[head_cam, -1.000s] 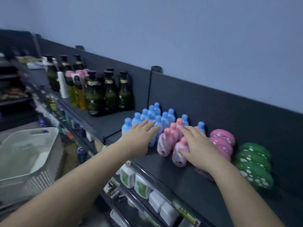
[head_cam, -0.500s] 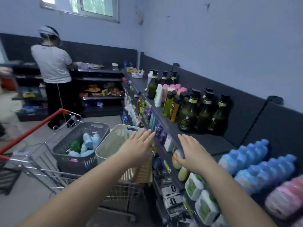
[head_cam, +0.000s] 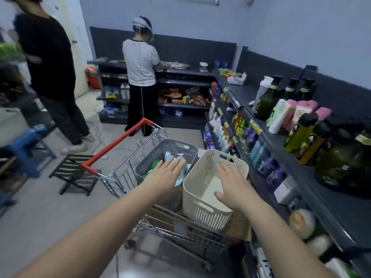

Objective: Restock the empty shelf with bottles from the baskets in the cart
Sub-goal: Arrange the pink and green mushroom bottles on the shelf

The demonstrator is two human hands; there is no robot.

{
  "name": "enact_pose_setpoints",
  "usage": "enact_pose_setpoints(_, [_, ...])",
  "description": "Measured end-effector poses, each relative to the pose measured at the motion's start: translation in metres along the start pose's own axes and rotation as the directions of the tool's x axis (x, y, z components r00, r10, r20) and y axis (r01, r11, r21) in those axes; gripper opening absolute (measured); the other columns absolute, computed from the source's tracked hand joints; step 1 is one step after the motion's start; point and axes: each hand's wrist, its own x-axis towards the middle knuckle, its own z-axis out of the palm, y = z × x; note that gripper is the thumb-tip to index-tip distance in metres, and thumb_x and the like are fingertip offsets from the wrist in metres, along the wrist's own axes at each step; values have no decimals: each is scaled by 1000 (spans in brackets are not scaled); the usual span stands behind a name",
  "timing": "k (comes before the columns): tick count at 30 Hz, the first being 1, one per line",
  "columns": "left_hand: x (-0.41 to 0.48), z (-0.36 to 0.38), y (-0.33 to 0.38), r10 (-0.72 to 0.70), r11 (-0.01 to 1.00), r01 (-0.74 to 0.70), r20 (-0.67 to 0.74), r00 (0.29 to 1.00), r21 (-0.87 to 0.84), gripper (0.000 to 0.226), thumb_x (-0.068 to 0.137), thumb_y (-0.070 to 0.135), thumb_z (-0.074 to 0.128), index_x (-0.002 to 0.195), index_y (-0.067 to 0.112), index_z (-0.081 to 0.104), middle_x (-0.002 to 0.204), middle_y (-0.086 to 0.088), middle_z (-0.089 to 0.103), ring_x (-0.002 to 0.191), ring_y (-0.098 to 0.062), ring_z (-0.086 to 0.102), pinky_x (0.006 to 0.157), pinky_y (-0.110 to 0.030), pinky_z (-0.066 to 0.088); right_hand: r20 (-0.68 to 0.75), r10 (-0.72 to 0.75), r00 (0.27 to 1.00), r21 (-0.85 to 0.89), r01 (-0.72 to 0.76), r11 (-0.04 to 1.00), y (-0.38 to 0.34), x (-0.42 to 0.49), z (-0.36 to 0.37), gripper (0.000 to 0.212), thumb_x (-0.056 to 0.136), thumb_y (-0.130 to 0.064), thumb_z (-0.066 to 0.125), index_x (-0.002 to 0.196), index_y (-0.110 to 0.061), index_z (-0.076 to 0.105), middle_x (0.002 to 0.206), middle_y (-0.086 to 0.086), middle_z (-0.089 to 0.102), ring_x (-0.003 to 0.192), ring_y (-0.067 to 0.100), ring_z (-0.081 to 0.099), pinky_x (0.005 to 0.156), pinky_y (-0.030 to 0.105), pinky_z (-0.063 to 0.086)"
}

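A wire shopping cart (head_cam: 128, 173) with a red handle holds two baskets. The grey basket (head_cam: 176, 147) contains several blue and green bottles (head_cam: 155, 164). The cream basket (head_cam: 202, 209) beside it shows only its bare floor. My left hand (head_cam: 164, 177) hovers over the grey basket with fingers straight, holding nothing. My right hand (head_cam: 232, 183) is spread over the cream basket, also holding nothing. The dark top shelf (head_cam: 297, 157) runs along the right wall, carrying dark green bottles (head_cam: 265, 101) and pink ones (head_cam: 301, 111).
Two people stand ahead: one in a white shirt (head_cam: 140, 63) at the back shelves, one in black (head_cam: 48, 57) at the left. A black slatted stool (head_cam: 74, 173) and a blue stool (head_cam: 22, 147) sit on the floor left of the cart. Lower shelves (head_cam: 251, 149) hold packed goods.
My view has swung left from the shelf to the cart. Both hands left the pink and blue bottles on the shelf and moved down over the two baskets.
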Motion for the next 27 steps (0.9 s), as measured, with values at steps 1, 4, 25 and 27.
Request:
enact_pose_setpoints(1, [1,1,-11,-23,1000,23,12,1000,-4,84,97,56,38,156,21,-9,164,2,-11,151,-20,-9,123,-43,3,10,-20,1000,3,20,1000,-6,11,4,87,94,-36,55,158,-16,-1,166,2,2,152,22,2,124,41,8])
enact_pose_setpoints(4, [7,8,-41,-85,996,86,36,996,-20,87,95,56,43,156,20,-9,164,2,-11,151,-20,-9,123,-44,4,44,-61,997,17,60,998,-19,45,12,85,95,-31,54,158,-16,-1,166,1,0,152,21,-3,124,39,4])
enact_pose_setpoints(25, [134,75,-166,-319,939,334,161,934,-78,82,97,44,50,157,22,-2,165,1,-6,151,-19,-6,124,-40,3,208,-270,940,80,259,963,-11,263,82,85,95,-32,56,158,-16,0,166,2,-2,153,25,-2,122,37,5])
enact_pose_setpoints(27, [142,83,-171,-318,940,336,197,927,-64,81,98,44,49,157,22,-2,164,1,-6,151,-18,-6,122,-38,1,242,-288,926,78,278,958,-12,271,89,85,96,-33,54,158,-14,-1,166,3,-3,152,25,-2,122,37,3])
